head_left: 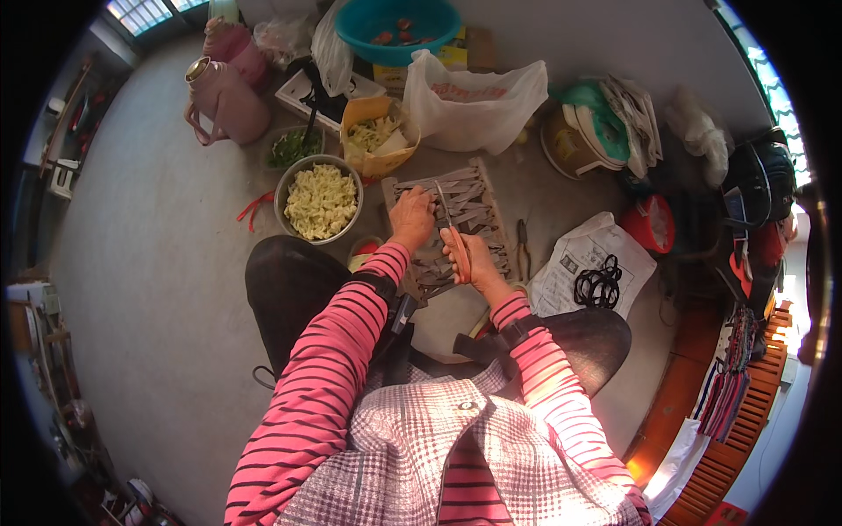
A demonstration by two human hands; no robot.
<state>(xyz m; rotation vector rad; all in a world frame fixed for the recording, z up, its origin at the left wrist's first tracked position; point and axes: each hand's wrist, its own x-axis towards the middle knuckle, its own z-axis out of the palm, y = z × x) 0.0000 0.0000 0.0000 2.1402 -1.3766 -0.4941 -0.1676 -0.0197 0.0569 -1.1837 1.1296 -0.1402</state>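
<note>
A wooden frame (495, 210) laced with grey-brown strips (469, 195), like a woven stool seat, lies before my crossed legs. My left hand (414, 216) rests over its left part, fingers curled down among the strips; what they pinch is hidden. In my right hand (476, 261) is a pair of scissors (460, 249) with orange handles, gripped above the frame. Their long blades point away from me, and the tips reach close to the left fingers. Pliers (523, 249) lie on the floor just right of the frame.
Left of the frame stands a bowl of pale chopped vegetables (317, 202). Behind it are a yellow bag (386, 118), a white plastic bag (474, 101) and a teal basin (399, 26). To the right, a black cord coil (598, 282) lies on a white sack (554, 272).
</note>
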